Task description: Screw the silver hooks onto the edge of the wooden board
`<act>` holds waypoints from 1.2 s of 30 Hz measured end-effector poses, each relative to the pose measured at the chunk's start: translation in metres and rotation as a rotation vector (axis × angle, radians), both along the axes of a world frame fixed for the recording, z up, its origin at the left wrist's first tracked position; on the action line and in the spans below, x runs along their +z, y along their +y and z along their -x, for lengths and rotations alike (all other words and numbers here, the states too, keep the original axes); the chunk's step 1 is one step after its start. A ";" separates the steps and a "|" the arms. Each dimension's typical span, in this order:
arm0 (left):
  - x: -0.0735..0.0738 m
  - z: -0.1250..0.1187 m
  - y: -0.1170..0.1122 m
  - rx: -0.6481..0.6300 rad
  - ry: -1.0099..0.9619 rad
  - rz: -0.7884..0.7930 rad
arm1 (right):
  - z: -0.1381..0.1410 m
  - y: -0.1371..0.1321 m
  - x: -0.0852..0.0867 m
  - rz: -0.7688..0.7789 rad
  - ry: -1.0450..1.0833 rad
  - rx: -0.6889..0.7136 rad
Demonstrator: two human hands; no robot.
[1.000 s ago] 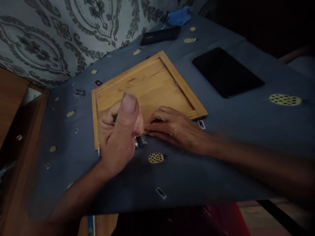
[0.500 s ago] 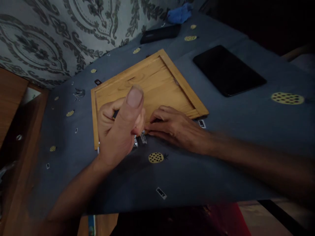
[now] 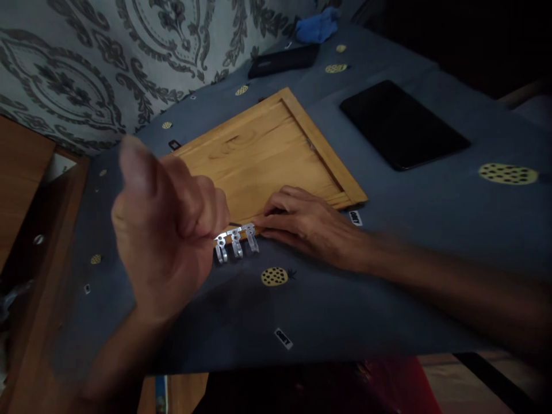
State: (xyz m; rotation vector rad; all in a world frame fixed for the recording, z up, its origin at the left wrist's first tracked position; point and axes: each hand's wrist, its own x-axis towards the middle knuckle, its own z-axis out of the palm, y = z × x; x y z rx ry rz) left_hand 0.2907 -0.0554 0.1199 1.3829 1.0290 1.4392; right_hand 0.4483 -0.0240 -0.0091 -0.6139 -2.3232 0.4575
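A framed wooden board [image 3: 254,152] lies on the blue patterned cloth. Along its near edge runs a metal hook rail [image 3: 236,234], whose curled hooks hang out over the cloth. My left hand [image 3: 166,230] is a fist with the thumb up, just left of the rail. It grips what looks like a screwdriver [image 3: 235,224]; only a thin dark shaft shows past the fingers, and the handle is hidden. With fingertips pressed together, my right hand [image 3: 302,221] holds the rail's right end against the board's edge.
A black tablet [image 3: 403,123] lies right of the board. Behind the board are a dark phone-like slab [image 3: 283,61] and a crumpled blue cloth [image 3: 318,25]. Patterned fabric [image 3: 164,46] rises at the back, and a wooden cabinet [image 3: 26,178] stands at the left.
My left fist has moved left and nearer to me, uncovering more of the hook rail and the thin shaft. My right hand keeps its place at the rail's end.
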 end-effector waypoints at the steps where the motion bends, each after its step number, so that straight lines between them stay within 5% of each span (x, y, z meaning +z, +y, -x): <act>1: -0.002 -0.002 0.000 0.012 0.012 0.004 | 0.000 0.000 0.000 0.004 -0.004 0.001; 9: -0.015 -0.007 -0.001 0.053 -0.014 0.013 | -0.001 -0.001 0.003 0.013 -0.026 0.003; 16: -0.021 0.005 0.002 0.035 -0.076 0.010 | -0.001 0.000 0.001 0.016 -0.025 -0.003; 21: -0.039 0.020 0.010 0.028 -0.078 -0.018 | -0.001 0.000 0.002 0.041 -0.031 -0.011; 26: -0.049 0.037 0.012 0.069 0.172 -0.065 | 0.000 0.000 0.005 0.024 0.005 -0.016; 32: -0.040 0.042 -0.002 0.094 0.570 -0.127 | 0.008 -0.003 0.017 0.108 0.141 -0.061; 36: -0.038 0.040 -0.011 0.006 0.668 -0.125 | 0.025 -0.004 0.029 0.261 0.223 0.000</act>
